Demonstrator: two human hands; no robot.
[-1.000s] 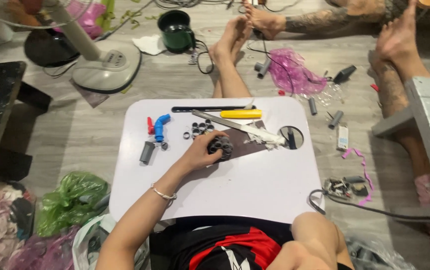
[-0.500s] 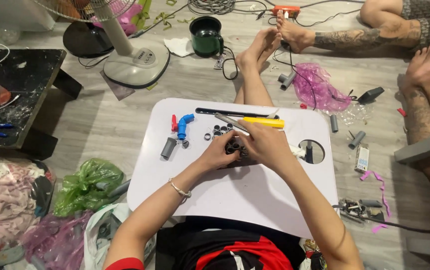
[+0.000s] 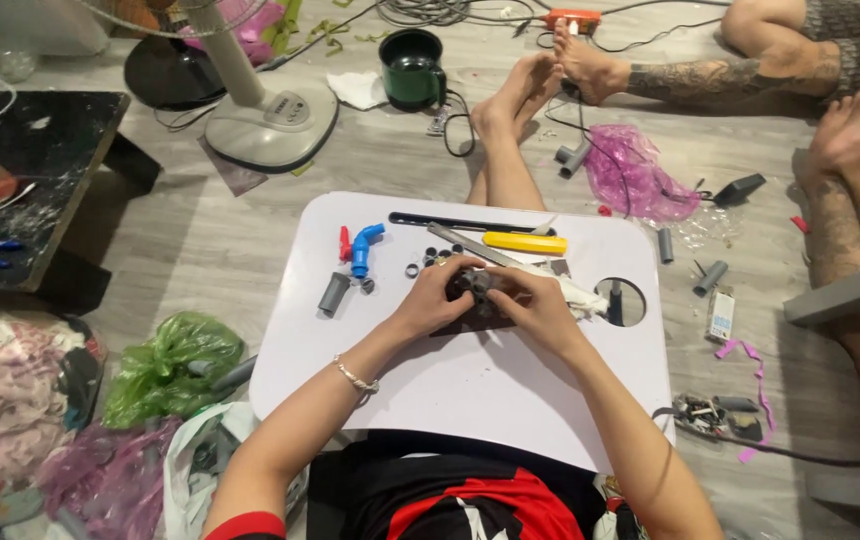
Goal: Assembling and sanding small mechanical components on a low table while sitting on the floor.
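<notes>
Both my hands meet over a small dark grey fitting [image 3: 477, 287] at the middle of a white lap table [image 3: 470, 380]. My left hand [image 3: 435, 297] grips it from the left, my right hand [image 3: 535, 305] from the right, fingers curled on it. The fitting lies on a dark rectangular pad, mostly hidden under my hands. Just beyond lie several small dark rings [image 3: 432, 262], a blue tap with a red handle [image 3: 360, 248], a grey tube piece [image 3: 334, 293], a yellow-handled tool [image 3: 524, 242] and a long dark strip [image 3: 450, 222].
The table has a round hole [image 3: 622, 301] at the right. On the floor: a fan base [image 3: 270, 115], a green mug [image 3: 412, 68], a pink bag [image 3: 632, 170], grey pipe pieces [image 3: 710, 277], green bag [image 3: 170, 362]. Other people's bare legs [image 3: 750, 60] lie at the far right.
My right hand has come onto the table and joined my left on the fitting. The view has shifted, so the table sits more to the centre.
</notes>
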